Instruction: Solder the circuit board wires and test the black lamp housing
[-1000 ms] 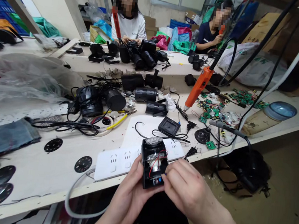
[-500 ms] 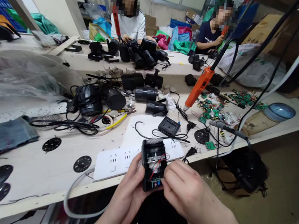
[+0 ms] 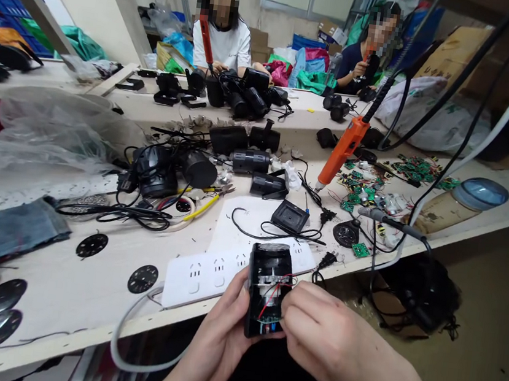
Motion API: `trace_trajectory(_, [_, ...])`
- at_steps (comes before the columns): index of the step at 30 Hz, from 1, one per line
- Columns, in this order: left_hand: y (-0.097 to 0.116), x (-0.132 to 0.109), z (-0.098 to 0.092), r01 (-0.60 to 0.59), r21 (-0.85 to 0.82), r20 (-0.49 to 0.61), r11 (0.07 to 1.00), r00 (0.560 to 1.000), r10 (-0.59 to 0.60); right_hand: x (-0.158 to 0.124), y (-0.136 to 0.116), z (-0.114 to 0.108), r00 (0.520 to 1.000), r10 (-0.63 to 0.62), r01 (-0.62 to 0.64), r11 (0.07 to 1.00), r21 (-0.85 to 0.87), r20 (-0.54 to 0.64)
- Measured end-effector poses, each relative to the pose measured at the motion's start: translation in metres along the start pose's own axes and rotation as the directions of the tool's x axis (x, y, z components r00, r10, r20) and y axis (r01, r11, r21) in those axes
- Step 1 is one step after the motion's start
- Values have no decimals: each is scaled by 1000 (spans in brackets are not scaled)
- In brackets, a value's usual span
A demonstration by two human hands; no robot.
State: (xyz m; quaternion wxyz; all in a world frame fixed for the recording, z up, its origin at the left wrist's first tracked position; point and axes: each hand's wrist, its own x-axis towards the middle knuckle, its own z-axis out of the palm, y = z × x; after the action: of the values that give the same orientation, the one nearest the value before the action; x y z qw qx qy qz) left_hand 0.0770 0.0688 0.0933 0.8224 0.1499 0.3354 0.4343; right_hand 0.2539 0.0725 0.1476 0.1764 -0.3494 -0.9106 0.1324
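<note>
My left hand [image 3: 226, 318] is wrapped round an open black plastic housing [image 3: 251, 298], held tilted above the table's front edge. Inside it sit a clear and white round part [image 3: 271, 288], thin red wires [image 3: 270, 302] and the edge of a green circuit board [image 3: 269, 321] low down. Against the housing's lower right side, my right hand [image 3: 328, 329] is closed in a pinch. Its fingertips hide whatever lies between them. Just behind the housing is a white power strip [image 3: 199, 279] with several sockets.
An orange electric screwdriver [image 3: 342, 155] hangs at right, near loose green circuit boards [image 3: 360, 194]. Black lamp-like housings [image 3: 251, 161], a black cover [image 3: 291, 215], yellow-handled pliers [image 3: 201, 207] and black discs [image 3: 142, 279] lie about. Two people [image 3: 229, 42] sit across the bench.
The view has shifted slightly, so the housing and both hands appear a little lower and to the right. The grip on the housing is unchanged; my right hand stays pinched at its side.
</note>
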Motion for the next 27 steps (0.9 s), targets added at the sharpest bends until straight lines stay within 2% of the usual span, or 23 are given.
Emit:
trace_trajectory(5, [-1,2,0,-1,20,-6,1000,1000,1,2,0,8,998,-60,63,988,-141,25])
trace_trajectory(9, [-1,4,-4,-4,-11,-27,1000,1000,4,-2,1,21,998,-32,21,981,-191,-54])
trace_trajectory(13, [-1,3,-8,-14,-74,22,997,1000,15,-5,0,32,987,-4,-21,988,-150,-163])
trace_trajectory(16, [1,1,-6,-40,-15,44,999,998,41,-5,0,37,972,22,-51,992,-117,-236])
trace_trajectory(18, [1,-1,-3,-56,44,22,997,998,55,-5,0,38,968,52,-73,994,-79,-245])
trace_trajectory(23, [-3,-2,4,-48,85,-83,995,995,55,-4,-2,33,982,97,-92,995,39,-165])
trace_trajectory(27, [-2,-2,3,-48,116,-181,992,981,68,-10,-3,29,973,126,-98,984,147,-196])
